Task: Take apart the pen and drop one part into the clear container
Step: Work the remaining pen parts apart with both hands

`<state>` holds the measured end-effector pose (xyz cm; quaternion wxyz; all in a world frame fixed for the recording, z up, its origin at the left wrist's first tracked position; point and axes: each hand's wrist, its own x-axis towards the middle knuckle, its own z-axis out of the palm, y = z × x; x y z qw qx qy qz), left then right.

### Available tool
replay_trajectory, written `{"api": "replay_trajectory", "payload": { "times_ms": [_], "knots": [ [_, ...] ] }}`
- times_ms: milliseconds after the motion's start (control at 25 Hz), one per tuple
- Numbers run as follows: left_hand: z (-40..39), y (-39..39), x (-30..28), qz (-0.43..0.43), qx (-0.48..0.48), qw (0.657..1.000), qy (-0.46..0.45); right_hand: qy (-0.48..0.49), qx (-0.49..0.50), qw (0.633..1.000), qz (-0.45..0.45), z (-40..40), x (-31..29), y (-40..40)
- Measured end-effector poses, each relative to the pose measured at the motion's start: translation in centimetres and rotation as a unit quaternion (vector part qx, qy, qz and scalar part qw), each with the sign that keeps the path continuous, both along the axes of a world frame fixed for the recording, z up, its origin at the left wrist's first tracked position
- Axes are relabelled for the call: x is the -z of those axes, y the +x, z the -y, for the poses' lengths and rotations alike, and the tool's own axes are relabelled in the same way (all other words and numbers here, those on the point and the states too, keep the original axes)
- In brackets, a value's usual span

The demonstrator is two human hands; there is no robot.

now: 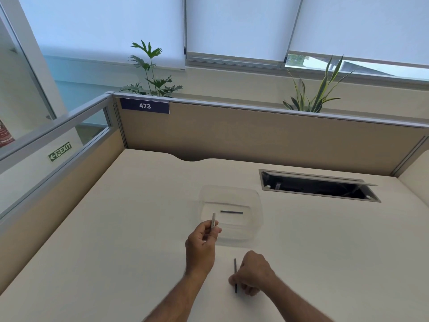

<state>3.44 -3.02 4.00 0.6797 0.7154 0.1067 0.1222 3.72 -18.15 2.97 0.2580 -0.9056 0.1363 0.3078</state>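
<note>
The pen is seen already in pieces near the lower centre of the frame. A pale barrel piece (213,220) is pinched between thumb & fingertips of the left hand (201,244), its free end tilted up toward the near-left rim of the clear container (256,198), which sits centre-frame on the desk (116,228). A thin dark part (235,275) is held by the right hand (251,271), low over the desk just below the container; fingers are curled narrow around its lower half, upper end sticking up. Whether its lower tip touches the desk can't be told. A similar thin dark rod (231,212) lies flat inside the container (so one part is judged already dropped in).

Handling, as a judgement: all pieces look v. light, stiff & smooth, likely to roll or slip if gripped at the tip; a mid-length pinch w/ fingertips is best, no force needed. The thin part may bend if squeezed hard. The container is light too & could be nudged by a careless wrist.

Pose: both forearms come in from the bottom edge, left wrist raised w/ palm turned inward, right wrist low, knuckles up.
</note>
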Motion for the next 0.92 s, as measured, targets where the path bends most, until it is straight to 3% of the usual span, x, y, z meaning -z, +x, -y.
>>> {"api": "replay_trajectory", "payload": {
  "times_ms": [280, 520, 600, 720, 840, 920],
  "knots": [
    [0.0, -0.1, 0.3, -0.003, 0.005, 1.0, -0.002, 0.029, 0.038, 0.999, 0.012, 0.0, 0.5, -0.1],
    [0.1, -0.3, 0.2, -0.002, 0.006, 1.0, 0.001, -0.102, -0.053, 0.986, 0.121, 0.2, 1.3, -1.2],
    [0.0, -0.3, 0.2, -0.001, 0.008, 1.0, 0.001, -0.097, -0.043, 0.982, 0.159, 0.7, 1.4, -1.1],
    [-0.1, -0.4, 0.3, -0.004, 0.013, 1.0, 0.009, 0.059, 0.055, 0.978, 0.194, 1.4, 0.1, -0.6],
    [0.1, -0.5, 0.3, -0.014, 0.018, 1.0, 0.014, 0.245, 0.154, 0.941, 0.178, 1.5, -2.0, -0.3],
    [0.3, -0.5, 0.3, -0.015, 0.023, 1.0, 0.014, 0.313, 0.181, 0.919, 0.161, 1.6, -3.1, 0.0]
  ]
}}
